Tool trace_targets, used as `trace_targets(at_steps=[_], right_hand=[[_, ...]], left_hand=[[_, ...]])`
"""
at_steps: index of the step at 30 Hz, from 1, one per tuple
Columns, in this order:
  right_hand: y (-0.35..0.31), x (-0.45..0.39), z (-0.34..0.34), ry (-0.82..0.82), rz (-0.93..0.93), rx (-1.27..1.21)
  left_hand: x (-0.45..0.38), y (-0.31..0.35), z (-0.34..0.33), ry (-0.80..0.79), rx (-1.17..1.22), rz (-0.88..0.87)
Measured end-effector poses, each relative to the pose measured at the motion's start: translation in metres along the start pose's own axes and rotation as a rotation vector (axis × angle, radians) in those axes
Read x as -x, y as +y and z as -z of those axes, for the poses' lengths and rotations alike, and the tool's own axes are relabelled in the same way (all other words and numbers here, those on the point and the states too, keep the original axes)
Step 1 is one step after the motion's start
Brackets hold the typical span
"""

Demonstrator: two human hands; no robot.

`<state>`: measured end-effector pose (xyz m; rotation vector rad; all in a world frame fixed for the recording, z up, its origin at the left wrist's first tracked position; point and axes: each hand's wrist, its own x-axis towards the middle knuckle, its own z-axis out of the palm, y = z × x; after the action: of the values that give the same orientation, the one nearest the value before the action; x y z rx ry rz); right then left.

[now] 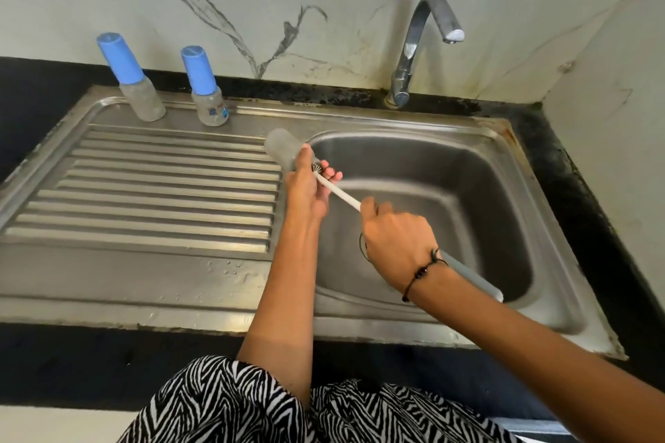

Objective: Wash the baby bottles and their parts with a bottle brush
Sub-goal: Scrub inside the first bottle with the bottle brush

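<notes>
STEP: scrubbing inside of open bottle [284, 150], held tilted over sink [503, 162] edge | LEFT: left hand [306, 183] wrapped round bottle neck | RIGHT: right hand [396, 241] gripping bottle brush [338, 192], bristles in mouth | REMAINING: two capped bottles [135, 83] [205, 90] upright on drainboard, apparently unwashed | TAP: faucet [424, 39] dry.

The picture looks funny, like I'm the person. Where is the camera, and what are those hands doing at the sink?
The camera sits on the person's head, looking down, so you see their own arms. The left hand holds an open baby bottle on its side at the sink's edge. The right hand grips a bottle brush pushed into the bottle's mouth. Two more bottles with blue caps stand on the ribbed drainboard. No water is visible at the tap.
</notes>
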<state>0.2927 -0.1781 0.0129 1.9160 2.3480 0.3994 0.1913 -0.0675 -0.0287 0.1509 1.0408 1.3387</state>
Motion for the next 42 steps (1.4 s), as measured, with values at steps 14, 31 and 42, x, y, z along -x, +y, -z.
trace_targets(at_steps=[14,31,42], right_hand=[[-0.026,-0.042,-0.01,-0.009,-0.017,-0.023],[-0.011,0.017,0.01,-0.014,-0.032,0.075],[-0.011,-0.04,0.008,-0.131,-0.08,-0.225]], left_hand=[[0.01,0.002,-0.016,0.018,-0.07,0.074],[-0.002,0.013,0.006,-0.017,0.048,0.025],[0.004,0.003,-0.011,-0.082,0.01,0.054]])
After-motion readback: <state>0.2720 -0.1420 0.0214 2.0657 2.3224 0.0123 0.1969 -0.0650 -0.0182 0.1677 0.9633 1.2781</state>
